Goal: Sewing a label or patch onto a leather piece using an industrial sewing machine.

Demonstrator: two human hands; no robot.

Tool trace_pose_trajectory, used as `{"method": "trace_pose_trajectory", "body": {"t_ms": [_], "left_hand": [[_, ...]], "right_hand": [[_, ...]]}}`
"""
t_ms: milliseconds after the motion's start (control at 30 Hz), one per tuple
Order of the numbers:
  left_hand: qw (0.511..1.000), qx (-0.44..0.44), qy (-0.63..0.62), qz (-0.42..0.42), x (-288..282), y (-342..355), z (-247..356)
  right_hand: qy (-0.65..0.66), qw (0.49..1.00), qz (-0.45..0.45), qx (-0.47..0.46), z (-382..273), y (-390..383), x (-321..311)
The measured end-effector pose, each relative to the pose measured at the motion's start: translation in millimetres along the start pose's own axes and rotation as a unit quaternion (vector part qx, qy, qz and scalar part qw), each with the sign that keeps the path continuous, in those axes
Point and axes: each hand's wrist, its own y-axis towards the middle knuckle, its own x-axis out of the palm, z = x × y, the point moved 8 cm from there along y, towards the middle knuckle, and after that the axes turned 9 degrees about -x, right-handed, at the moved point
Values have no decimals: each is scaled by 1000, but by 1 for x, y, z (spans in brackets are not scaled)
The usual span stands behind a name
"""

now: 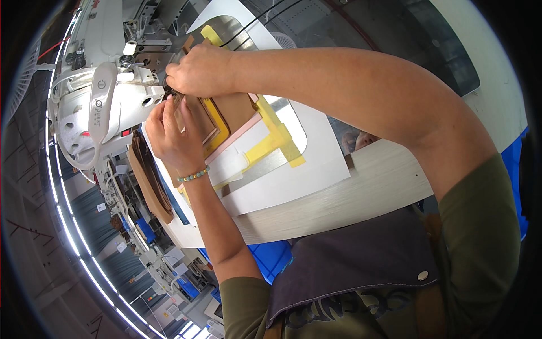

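My right hand [204, 70] is curled closed beside the needle area of a white sewing machine [104, 110]; its fingertips and anything in them are hidden. Just below it, my left hand [174, 138] has its fingers raised and apart, close to the edge of a brown leather-like piece [234, 110]. Around that piece runs a flat template [292, 121] edged with yellow and pink strips. A beaded bracelet circles my left wrist.
A white sheet [316, 152] lies under the template on the pale worktable [384, 169]. Brown sheets [148, 181] hang at the table's left edge. Thin black cables [254, 21] cross above the far side. A blue bin [270, 257] stands below the near edge.
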Motion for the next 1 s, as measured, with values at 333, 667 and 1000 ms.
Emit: {"method": "trace_pose_trajectory", "body": {"t_ms": [333, 667, 1000], "left_hand": [[996, -73, -52, 2, -27, -25, 7], [718, -495, -479, -102, 32, -65, -32], [644, -473, -594, -98, 41, -51, -19]], "right_hand": [[-5, 1000, -13, -7, -2, -2, -3], [47, 998, -44, 28, 10, -6, -4], [76, 996, -17, 35, 12, -7, -7]]}}
